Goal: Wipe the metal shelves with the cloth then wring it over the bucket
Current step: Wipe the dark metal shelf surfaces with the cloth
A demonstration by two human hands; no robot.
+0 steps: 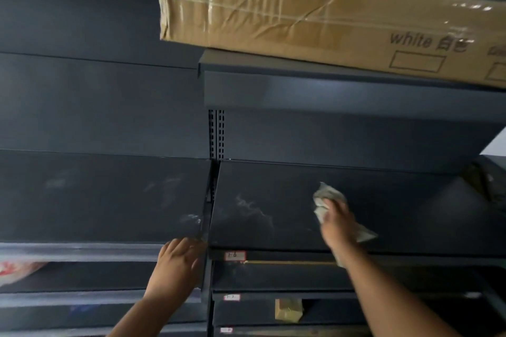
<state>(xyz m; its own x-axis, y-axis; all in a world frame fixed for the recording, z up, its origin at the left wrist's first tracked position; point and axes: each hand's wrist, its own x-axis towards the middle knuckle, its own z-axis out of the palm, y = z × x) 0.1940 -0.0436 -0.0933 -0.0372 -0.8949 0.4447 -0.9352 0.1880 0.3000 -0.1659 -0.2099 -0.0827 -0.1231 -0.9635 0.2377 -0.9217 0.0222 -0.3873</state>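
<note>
Dark grey metal shelves fill the view. My right hand (pixel 338 223) presses a crumpled pale cloth (pixel 324 198) flat onto the right-hand shelf (pixel 273 189), a little right of its middle; one cloth corner sticks out behind my wrist. Whitish dust smears mark this shelf to the left of the cloth. My left hand (pixel 179 261) rests on the front edge of the left-hand shelf (pixel 95 194), fingers spread over the lip beside the gap between the two shelves. No bucket is in view.
A long brown cardboard box (pixel 315 19) marked "white" lies on the upper right shelf (pixel 301 85), overhanging its left end. A slotted upright (pixel 216 134) separates the bays. Lower shelves carry small price labels (pixel 235 255), a yellowish packet (pixel 289 309) and a red-and-white bag (pixel 19 271).
</note>
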